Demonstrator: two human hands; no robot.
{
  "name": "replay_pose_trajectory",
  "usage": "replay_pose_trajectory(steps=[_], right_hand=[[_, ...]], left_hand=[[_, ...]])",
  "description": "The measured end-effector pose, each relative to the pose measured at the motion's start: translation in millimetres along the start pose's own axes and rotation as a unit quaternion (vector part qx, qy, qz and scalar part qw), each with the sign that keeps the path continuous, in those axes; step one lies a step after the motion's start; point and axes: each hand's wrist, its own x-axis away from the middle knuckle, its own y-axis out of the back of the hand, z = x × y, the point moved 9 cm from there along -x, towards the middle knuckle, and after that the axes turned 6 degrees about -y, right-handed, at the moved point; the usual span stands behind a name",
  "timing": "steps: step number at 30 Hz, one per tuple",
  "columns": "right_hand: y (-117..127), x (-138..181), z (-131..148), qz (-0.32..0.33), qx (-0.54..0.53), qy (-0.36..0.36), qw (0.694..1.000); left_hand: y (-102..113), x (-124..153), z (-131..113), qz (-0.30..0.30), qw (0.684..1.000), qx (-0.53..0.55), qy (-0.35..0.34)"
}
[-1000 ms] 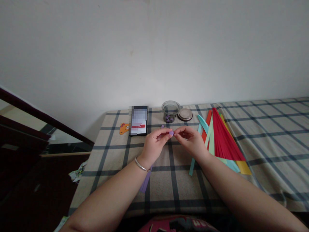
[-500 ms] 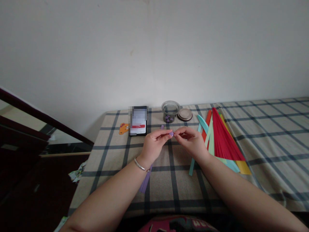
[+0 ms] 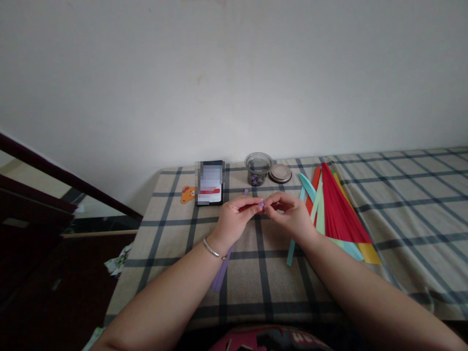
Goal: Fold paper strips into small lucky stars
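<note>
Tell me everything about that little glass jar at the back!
The glass jar is small, round and clear. It stands upright and open on the checked cloth, near the wall. A few small purple bits lie at its bottom. A round lid lies flat just to its right.

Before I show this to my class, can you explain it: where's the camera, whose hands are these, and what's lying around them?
There is no machine: a person works with two bare hands, and the camera sits on their head, looking forward and down. So both forearms enter from the bottom. The left hand and right hand meet in the middle and pinch a small purple paper piece between their fingertips. On the checked cloth lie a phone, an open glass jar with its lid beside it, a fan of coloured paper strips and a purple strip by the left wrist.
</note>
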Motion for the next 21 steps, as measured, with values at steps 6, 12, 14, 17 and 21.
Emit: replay_pose_trajectory(steps=[6,12,14,17,21], right_hand=[[0.2,-0.1,-5.5,-0.003,0.002,-0.011,1.000],[-0.9,-2.0,-13.3,0.003,-0.017,-0.024,1.000],[-1.7,-2.9,-13.7,0.011,-0.022,-0.026,0.999],[-1.2,-3.7,-13.6,0.012,-0.028,-0.030,0.999],[-1.2,-4.4,-13.7,0.014,-0.053,-0.033,0.998]], left_hand=[[1.5,-1.1,-7.3,0.004,0.998,-0.049,-0.037],[2.7,0.1,-16.1,0.010,0.992,-0.106,-0.066],[1.7,0.6,-13.1,0.015,0.995,-0.087,-0.052],[-0.5,1.3,-4.6,0.019,0.999,-0.026,-0.015],[-6.5,1.4,0.0,0.037,0.999,0.028,0.001]])
